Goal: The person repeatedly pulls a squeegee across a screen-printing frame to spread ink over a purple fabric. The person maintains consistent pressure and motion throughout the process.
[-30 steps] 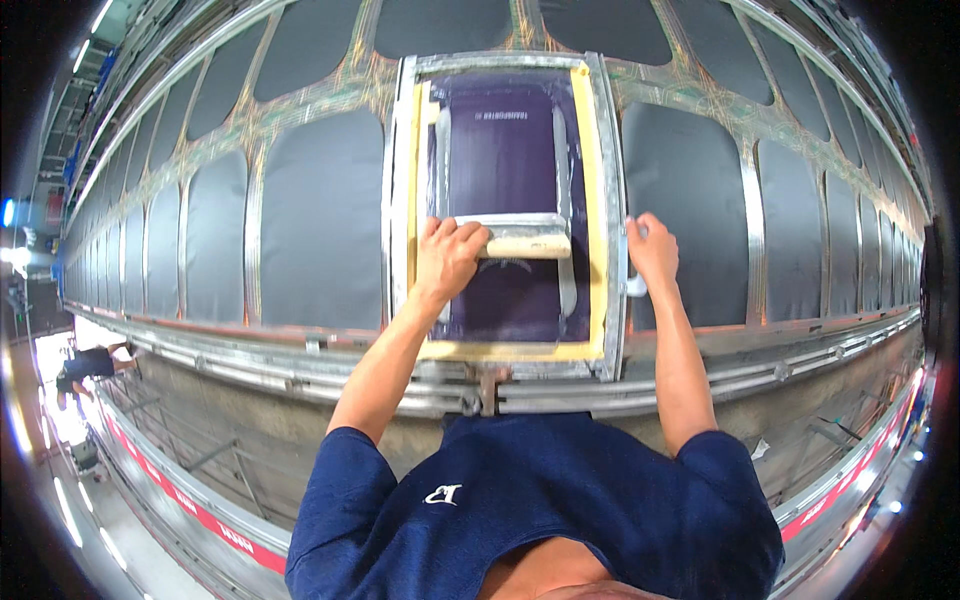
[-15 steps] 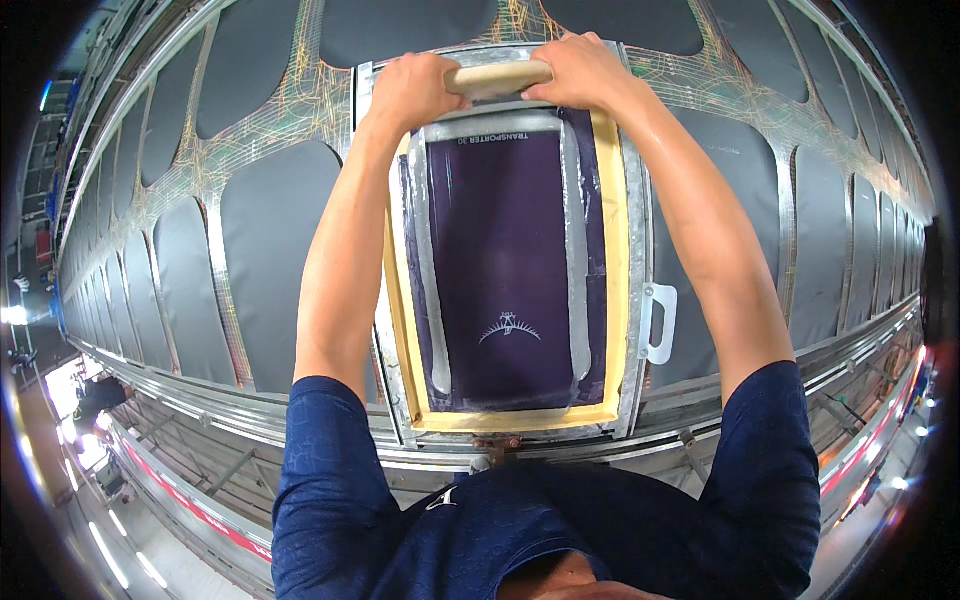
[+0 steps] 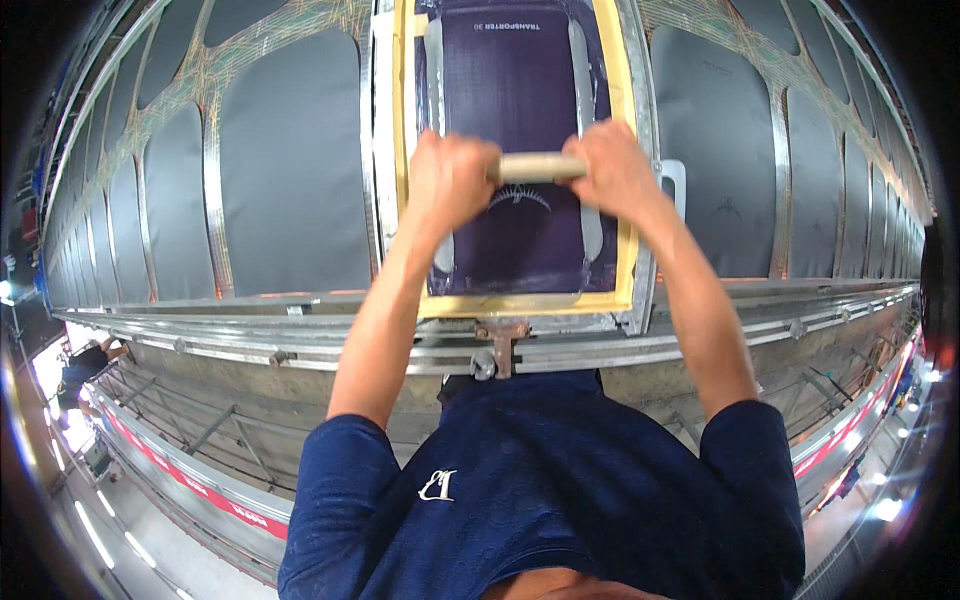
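My left hand [image 3: 452, 178] and my right hand [image 3: 618, 170] are closed round the two ends of a pale squeegee handle [image 3: 540, 168]. The squeegee lies across the lower part of a printing screen [image 3: 515, 90]. Its mesh is dark purple with light lettering and a curved emblem, the emblem partly covered by the handle. Grey strips run down both sides of the mesh, and yellow tape [image 3: 530, 304] lines the inside of the metal frame [image 3: 645, 240]. The squeegee's blade is hidden beneath the handle and my hands.
Dark grey cut panels [image 3: 290, 170] lie along the long table on both sides. A white loop handle [image 3: 673, 185] sticks out at the screen's right edge. Metal rails [image 3: 260, 345] run along the table's near side. Another person [image 3: 90, 360] is far off at the left.
Both hands have pulled the squeegee from the screen's far end toward me, down past the middle. The view has shifted, so the screen appears higher. The grip is unchanged.
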The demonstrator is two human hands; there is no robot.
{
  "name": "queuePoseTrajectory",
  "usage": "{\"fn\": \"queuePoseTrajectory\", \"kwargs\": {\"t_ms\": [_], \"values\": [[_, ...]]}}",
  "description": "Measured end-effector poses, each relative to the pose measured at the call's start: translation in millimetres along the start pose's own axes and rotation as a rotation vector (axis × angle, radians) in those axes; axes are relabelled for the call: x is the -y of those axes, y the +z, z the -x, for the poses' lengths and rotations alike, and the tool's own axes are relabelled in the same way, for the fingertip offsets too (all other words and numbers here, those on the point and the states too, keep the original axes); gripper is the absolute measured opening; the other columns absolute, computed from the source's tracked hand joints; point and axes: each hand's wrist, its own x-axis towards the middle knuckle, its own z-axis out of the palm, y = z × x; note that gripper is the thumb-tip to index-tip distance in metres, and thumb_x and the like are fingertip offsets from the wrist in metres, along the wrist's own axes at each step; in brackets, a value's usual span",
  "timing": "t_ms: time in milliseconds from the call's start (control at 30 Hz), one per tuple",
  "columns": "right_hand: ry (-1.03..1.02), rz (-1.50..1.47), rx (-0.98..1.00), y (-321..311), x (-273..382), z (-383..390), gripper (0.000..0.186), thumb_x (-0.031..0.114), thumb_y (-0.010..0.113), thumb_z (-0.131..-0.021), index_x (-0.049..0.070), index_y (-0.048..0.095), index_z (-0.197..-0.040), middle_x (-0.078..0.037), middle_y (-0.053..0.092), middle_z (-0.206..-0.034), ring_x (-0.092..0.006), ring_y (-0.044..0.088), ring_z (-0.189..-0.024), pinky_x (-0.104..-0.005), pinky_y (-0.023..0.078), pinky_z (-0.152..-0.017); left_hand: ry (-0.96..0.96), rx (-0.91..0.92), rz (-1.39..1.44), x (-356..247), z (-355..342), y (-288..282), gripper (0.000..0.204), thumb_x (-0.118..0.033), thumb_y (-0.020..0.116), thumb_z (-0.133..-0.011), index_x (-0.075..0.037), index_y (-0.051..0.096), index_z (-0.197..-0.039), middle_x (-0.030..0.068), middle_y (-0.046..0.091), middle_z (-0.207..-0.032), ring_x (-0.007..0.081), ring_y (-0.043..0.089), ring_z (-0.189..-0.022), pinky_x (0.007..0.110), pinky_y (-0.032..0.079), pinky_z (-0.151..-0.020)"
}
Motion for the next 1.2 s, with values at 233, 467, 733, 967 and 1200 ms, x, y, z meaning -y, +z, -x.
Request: {"fn": "queuePoseTrajectory", "kwargs": {"t_ms": [233, 467, 733, 967, 1200], "values": [[0.016, -0.141, 0.025, 3.3, 53.0, 76.0, 0.022, 0.024, 0.082, -0.072, 0.009, 0.072, -0.084, -0.009, 0.069, -0.08, -0.0274, 0.064, -0.089, -0.04, 0.043, -0.093, 0.011, 0.037, 0.036, -43.6, 77.7, -2.2, 0.02, -0.013, 0.083, -0.066, -0.014, 0.076, -0.085, 0.0022, 0.071, -0.074, 0.0233, 0.068, -0.076, 0.038, 0.042, -0.077], [0.019, 0.046, -0.007, -38.5, -49.6, -83.8, 0.027, 0.034, 0.081, -0.075, 0.009, 0.072, -0.081, -0.012, 0.069, -0.076, -0.0334, 0.066, -0.086, -0.0465, 0.049, -0.084, 0.052, -0.012, -0.095, 41.7, -97.0, -23.3, 0.021, -0.026, 0.085, -0.071, -0.013, 0.074, -0.082, 0.0086, 0.07, -0.072, 0.0305, 0.069, -0.07, 0.045, 0.048, -0.077], [0.084, -0.075, 0.032, -50.2, -171.8, -229.2, 0.037, 0.038, 0.083, -0.075, 0.008, 0.075, -0.095, -0.018, 0.074, -0.086, -0.038, 0.072, -0.088, -0.0469, 0.055, -0.084, 0.043, 0.036, -0.173, 122.8, -273.0, -20.8, 0.039, -0.039, 0.086, -0.069, -0.014, 0.079, -0.099, 0.0138, 0.075, -0.084, 0.0354, 0.072, -0.083, 0.046, 0.055, -0.08], [0.096, -0.095, 0.079, -43.9, -149.6, -219.2, 0.039, 0.038, 0.084, -0.074, 0.007, 0.076, -0.096, -0.019, 0.074, -0.085, -0.0389, 0.072, -0.087, -0.0478, 0.056, -0.081, -0.001, 0.021, -0.144, 114.5, -239.5, -19.1, 0.04, -0.041, 0.085, -0.07, -0.014, 0.079, -0.099, 0.0135, 0.074, -0.08, 0.0354, 0.072, -0.08, 0.046, 0.056, -0.075], [0.031, -0.112, -0.014, -16.1, -57.3, -79.9, 0.023, 0.028, 0.082, -0.075, 0.008, 0.074, -0.083, -0.016, 0.071, -0.08, -0.0383, 0.068, -0.08, -0.046, 0.054, -0.074, 0.008, -0.03, -0.035, 44.2, -92.1, 2.0, 0.021, -0.027, 0.086, -0.069, -0.016, 0.077, -0.085, 0.0097, 0.071, -0.072, 0.0323, 0.071, -0.072, 0.045, 0.054, -0.075]]}}
